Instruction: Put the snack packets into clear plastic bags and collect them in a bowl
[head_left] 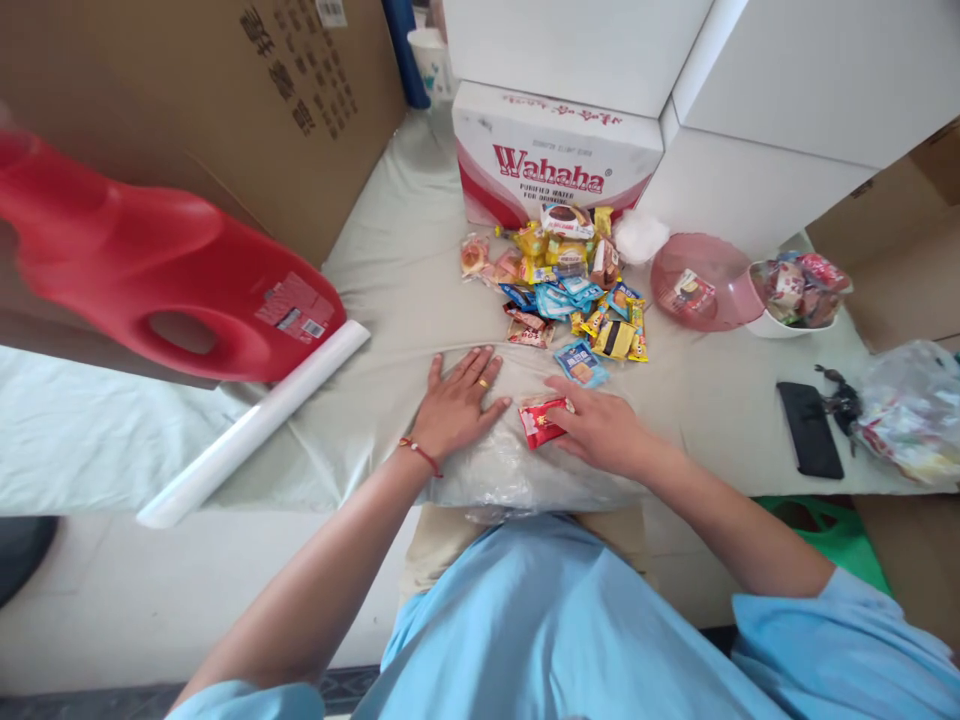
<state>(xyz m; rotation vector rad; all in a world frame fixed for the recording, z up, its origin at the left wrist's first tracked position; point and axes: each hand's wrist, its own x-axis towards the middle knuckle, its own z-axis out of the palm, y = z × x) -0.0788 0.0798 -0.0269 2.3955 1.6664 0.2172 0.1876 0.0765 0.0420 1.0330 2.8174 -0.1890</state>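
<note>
My left hand [459,405] lies flat on the cloth-covered table, fingers spread, at the left edge of a clear plastic bag [495,470]. Over the bag, my right hand [604,425] grips a small red snack packet [538,424] between thumb and fingers. Just beyond that hand lies a blue snack packet [581,363]. Farther back is a loose pile of wrapped snacks, with light blue packets [562,297], yellow packets [615,340] and brown-red packets [529,328].
A pink translucent bowl [705,310] and a white bowl of packets [796,325] stand right of the pile. A Wahaha carton [555,150] backs it. Leftward are a red jug [195,260] and a white roll [255,425]. A phone [808,430] lies near the right edge.
</note>
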